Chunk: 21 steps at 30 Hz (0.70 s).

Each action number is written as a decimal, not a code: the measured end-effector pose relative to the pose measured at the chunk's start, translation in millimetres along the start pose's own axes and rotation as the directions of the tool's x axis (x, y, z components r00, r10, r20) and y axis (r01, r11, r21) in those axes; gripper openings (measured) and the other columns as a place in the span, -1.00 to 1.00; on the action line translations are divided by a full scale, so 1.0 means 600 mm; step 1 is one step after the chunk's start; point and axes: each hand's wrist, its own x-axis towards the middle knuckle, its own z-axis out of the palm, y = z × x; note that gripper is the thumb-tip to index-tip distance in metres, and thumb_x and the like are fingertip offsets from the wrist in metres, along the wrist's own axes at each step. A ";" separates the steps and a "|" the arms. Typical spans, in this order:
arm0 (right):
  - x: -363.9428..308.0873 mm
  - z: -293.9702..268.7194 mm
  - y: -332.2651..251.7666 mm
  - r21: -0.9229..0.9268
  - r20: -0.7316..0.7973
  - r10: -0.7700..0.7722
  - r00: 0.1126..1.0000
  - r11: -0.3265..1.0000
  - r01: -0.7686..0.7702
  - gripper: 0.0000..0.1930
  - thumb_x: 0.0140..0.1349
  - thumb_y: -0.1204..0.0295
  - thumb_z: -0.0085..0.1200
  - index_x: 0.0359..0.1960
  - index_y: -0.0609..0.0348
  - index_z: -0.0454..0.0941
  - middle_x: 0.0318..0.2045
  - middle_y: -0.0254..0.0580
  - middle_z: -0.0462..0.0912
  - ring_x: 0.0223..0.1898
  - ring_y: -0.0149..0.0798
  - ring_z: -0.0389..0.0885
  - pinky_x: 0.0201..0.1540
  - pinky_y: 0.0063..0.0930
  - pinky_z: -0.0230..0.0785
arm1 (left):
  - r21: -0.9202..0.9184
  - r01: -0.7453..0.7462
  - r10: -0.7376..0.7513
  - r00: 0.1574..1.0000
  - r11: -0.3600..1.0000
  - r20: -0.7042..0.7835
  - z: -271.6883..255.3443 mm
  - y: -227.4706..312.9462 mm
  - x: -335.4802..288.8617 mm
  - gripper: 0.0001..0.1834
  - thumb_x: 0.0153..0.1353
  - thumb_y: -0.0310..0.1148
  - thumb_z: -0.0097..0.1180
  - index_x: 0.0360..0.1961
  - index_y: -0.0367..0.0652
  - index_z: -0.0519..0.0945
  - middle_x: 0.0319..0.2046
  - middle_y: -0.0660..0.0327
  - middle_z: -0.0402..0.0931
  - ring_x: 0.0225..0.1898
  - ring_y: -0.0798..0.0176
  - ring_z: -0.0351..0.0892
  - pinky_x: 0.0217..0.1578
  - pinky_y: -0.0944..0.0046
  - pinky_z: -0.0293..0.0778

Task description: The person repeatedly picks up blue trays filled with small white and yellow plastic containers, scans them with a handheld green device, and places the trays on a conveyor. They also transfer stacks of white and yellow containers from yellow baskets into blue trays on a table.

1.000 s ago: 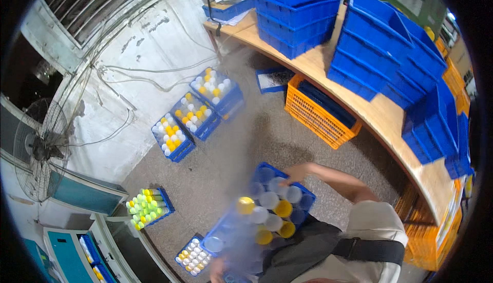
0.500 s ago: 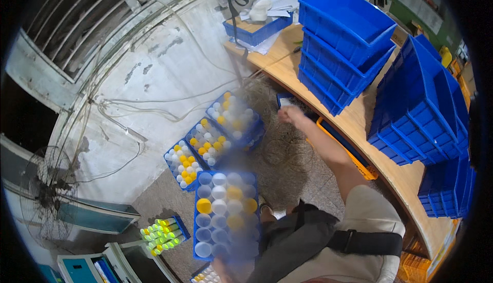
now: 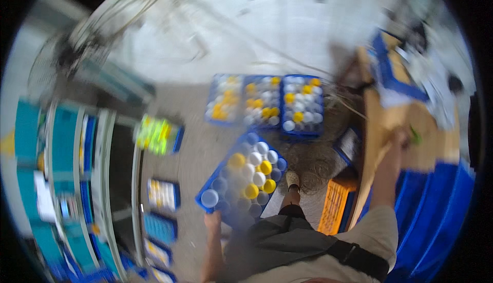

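Along the near edge of a blue tray [image 3: 209, 181], my left hand [image 3: 213, 219] is closed on its corner. White, yellow and translucent round tubes or cups [image 3: 249, 171] stand packed in the tray, which is tilted askew in front of my waist. Haze or lens smear blurs its lower part. Out to the right, my right hand [image 3: 400, 138] is over the wooden table [image 3: 377, 124], close to a small green thing [image 3: 415, 135]. Motion smears its fingers, so I cannot make out whether it holds anything.
Three similar filled blue trays [image 3: 303, 133] stand on the floor by the white wall. Bright green-yellow tubes [image 3: 156, 135] and smaller boxes [image 3: 163, 194] sit at left beside a shelf unit [image 3: 105, 180]. An orange crate [image 3: 336, 207] is under the table; stacked blue bins [image 3: 429, 211] are at right.
My view has swung left, shifting the wall trays toward the middle. The held tray has turned askew. My right hand has moved from beside the table's edge to over its top.
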 end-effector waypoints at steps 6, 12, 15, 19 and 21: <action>0.097 0.054 0.023 -0.027 -0.006 -0.012 1.000 1.000 0.012 -0.75 0.33 0.31 0.04 -0.26 0.28 0.60 -0.36 -0.11 0.64 -0.39 -0.19 0.63 -0.41 -0.35 0.53 | 0.229 0.147 -0.112 0.981 0.962 -0.161 0.020 -0.017 -0.098 -0.53 -0.09 -0.16 0.13 -0.21 -0.30 0.66 -0.32 -0.23 0.65 -0.16 -0.28 0.64 -0.06 -0.07 0.53; -0.025 0.051 -0.009 0.261 -0.262 -0.009 0.965 0.962 0.080 -0.74 0.32 0.28 0.07 -0.25 0.28 0.60 -0.34 -0.11 0.63 -0.36 -0.20 0.63 -0.40 -0.33 0.53 | 0.157 0.268 -0.244 0.957 0.951 -0.156 0.015 -0.067 -0.121 -0.43 -0.07 -0.19 0.08 -0.04 -0.35 0.59 -0.24 -0.27 0.63 -0.09 -0.30 0.62 0.02 -0.05 0.50; -0.212 0.034 -0.098 0.665 -0.165 -0.074 0.984 0.728 0.166 -0.73 0.32 0.26 0.08 -0.25 0.27 0.60 -0.32 -0.11 0.63 -0.35 -0.20 0.63 -0.39 -0.31 0.53 | 0.130 0.261 -0.234 0.953 0.956 -0.192 0.015 -0.119 -0.120 -0.37 -0.01 -0.21 0.07 0.06 -0.42 0.49 -0.25 -0.27 0.63 -0.12 -0.27 0.64 -0.01 -0.07 0.52; -0.563 -0.066 -0.255 0.822 0.308 -0.482 0.820 0.569 0.026 -0.76 0.39 0.34 0.02 -0.02 0.21 0.43 -0.14 -0.16 0.50 -0.23 -0.23 0.52 -0.23 -0.32 0.49 | 0.074 0.238 -0.226 0.963 0.968 -0.144 -0.007 -0.223 -0.113 -0.27 0.03 -0.18 0.10 0.18 -0.46 0.38 -0.26 -0.30 0.62 -0.12 -0.29 0.63 -0.04 -0.10 0.53; -0.732 -0.162 -0.301 0.668 0.125 -0.892 0.434 0.399 0.628 -0.73 0.38 0.37 0.03 -0.06 0.35 0.42 -0.18 -0.06 0.45 -0.08 -0.08 0.44 0.04 -0.24 0.26 | 0.053 0.217 -0.207 0.966 0.975 -0.157 -0.026 -0.285 -0.122 -0.18 0.00 -0.23 0.11 0.28 -0.47 0.25 -0.28 -0.27 0.63 -0.17 -0.29 0.65 -0.09 -0.10 0.55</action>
